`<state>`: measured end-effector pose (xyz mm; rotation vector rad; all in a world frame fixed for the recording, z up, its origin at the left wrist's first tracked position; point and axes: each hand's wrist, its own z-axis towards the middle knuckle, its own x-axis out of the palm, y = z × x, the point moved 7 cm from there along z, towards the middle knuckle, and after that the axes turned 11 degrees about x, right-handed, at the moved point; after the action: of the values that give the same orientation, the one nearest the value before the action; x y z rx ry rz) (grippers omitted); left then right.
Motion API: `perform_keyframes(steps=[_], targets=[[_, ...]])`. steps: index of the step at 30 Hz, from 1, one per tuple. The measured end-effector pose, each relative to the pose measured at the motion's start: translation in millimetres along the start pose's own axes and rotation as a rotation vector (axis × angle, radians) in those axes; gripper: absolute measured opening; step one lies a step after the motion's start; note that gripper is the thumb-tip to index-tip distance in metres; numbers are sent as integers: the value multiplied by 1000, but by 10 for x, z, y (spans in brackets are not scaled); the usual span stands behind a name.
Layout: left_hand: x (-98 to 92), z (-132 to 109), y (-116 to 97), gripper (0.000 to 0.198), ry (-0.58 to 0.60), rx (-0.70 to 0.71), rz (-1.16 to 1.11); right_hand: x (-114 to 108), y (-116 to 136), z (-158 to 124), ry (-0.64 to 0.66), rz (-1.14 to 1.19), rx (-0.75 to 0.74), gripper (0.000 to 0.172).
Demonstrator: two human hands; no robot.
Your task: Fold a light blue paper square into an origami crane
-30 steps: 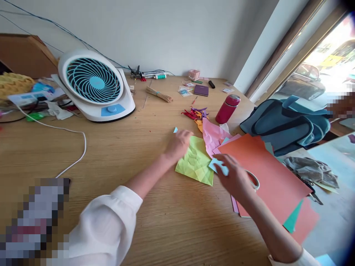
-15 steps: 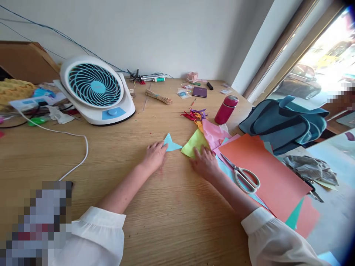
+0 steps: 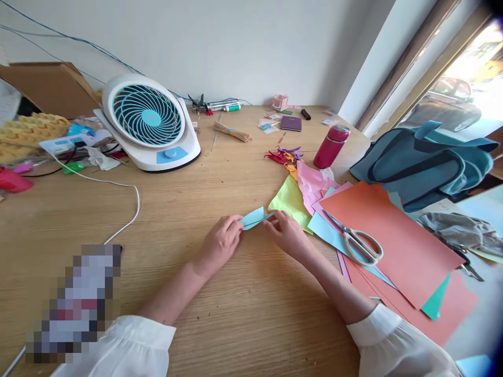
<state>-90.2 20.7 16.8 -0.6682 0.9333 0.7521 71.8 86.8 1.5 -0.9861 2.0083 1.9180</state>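
Observation:
A small folded piece of light blue paper (image 3: 252, 217) is held just above the wooden table, between my two hands. My left hand (image 3: 220, 240) pinches its left end, the fingertips partly covering it. At its right end, my right hand (image 3: 286, 234) pinches a narrow edge between thumb and fingers. Behind my right hand lies a creased sheet of yellow-green paper (image 3: 290, 200), with crumpled pink paper (image 3: 312, 183) beside it. Scissors with pale handles (image 3: 359, 245) rest on the coloured sheets to the right.
Orange sheets (image 3: 396, 235) spread along the right side, near a blue bag (image 3: 416, 162). A red flask (image 3: 332, 146) stands behind them. A white fan (image 3: 147, 125) is at the back left, and a white cable (image 3: 135, 209) crosses the left side. Thin sticks (image 3: 232, 132) lie farther back.
My right hand has left the yellow-green paper and taken hold of the blue paper's right end. The blue paper has changed from a flat pointed shape to a narrower, raised one.

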Motion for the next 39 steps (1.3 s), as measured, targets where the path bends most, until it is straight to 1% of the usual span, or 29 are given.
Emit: perform_keyframes(steps=[2, 4, 7, 10, 12, 14, 15, 16, 17, 18, 20, 21, 23, 24, 25, 28, 30, 31, 33, 36, 38, 39], targets=[[-13, -47, -149, 19, -28, 60, -47, 75, -41, -54, 113, 155, 63, 40], [-15, -69, -248, 19, -34, 109, -98, 135, -78, -153, 215, 306, 117, 48], [7, -65, -283, 17, -10, 109, -218, 145, -151, -306, 268, 471, 164, 46], [20, -26, -243, 11, -38, 34, -375, 113, -205, -416, 307, 602, 165, 39], [35, 4, -170, 12, -97, -88, -482, 90, -208, -463, 345, 610, 135, 34], [112, 19, -82, 26, -120, -260, -624, 74, -198, -492, 361, 514, 84, 32], [178, 22, -56, 31, -92, -337, -701, 74, -193, -502, 362, 445, 53, 29], [248, 24, -48, 31, -43, -393, -773, 81, -190, -508, 359, 385, 24, 27], [306, 23, -53, 28, 11, -428, -832, 90, -191, -509, 351, 349, 3, 24], [347, 19, -62, 22, 55, -449, -877, 98, -194, -504, 338, 350, -11, 21], [368, -3, -69, 16, 82, -477, -943, 102, -210, -478, 302, 451, -8, 18], [360, -20, -67, 17, 74, -491, -971, 97, -223, -460, 280, 527, 9, 21], [348, -52, -76, 19, 76, -503, -1011, 99, -245, -432, 273, 636, 61, 34], [346, -64, -88, 19, 90, -498, -1020, 109, -249, -426, 300, 659, 88, 40], [346, -71, -100, 19, 105, -486, -1022, 126, -248, -428, 347, 661, 117, 41], [351, -70, -139, 20, 135, -434, -1048, 161, -249, -471, 514, 594, 187, 30], [352, -62, -163, 22, 138, -405, -1092, 161, -281, -503, 567, 531, 236, 30], [350, -63, -170, 24, 138, -401, -1101, 157, -301, -513, 569, 511, 258, 31], [321, -67, -162, 29, 105, -407, -1069, 142, -330, -518, 525, 494, 273, 33], [224, -73, -121, 36, -26, -424, -1048, 119, -328, -507, 417, 501, 242, 36], [177, -82, -80, 38, -112, -453, -1116, 103, -314, -498, 360, 531, 225, 36], [166, -86, -57, 37, -132, -467, -1147, 100, -310, -495, 344, 546, 226, 36]])
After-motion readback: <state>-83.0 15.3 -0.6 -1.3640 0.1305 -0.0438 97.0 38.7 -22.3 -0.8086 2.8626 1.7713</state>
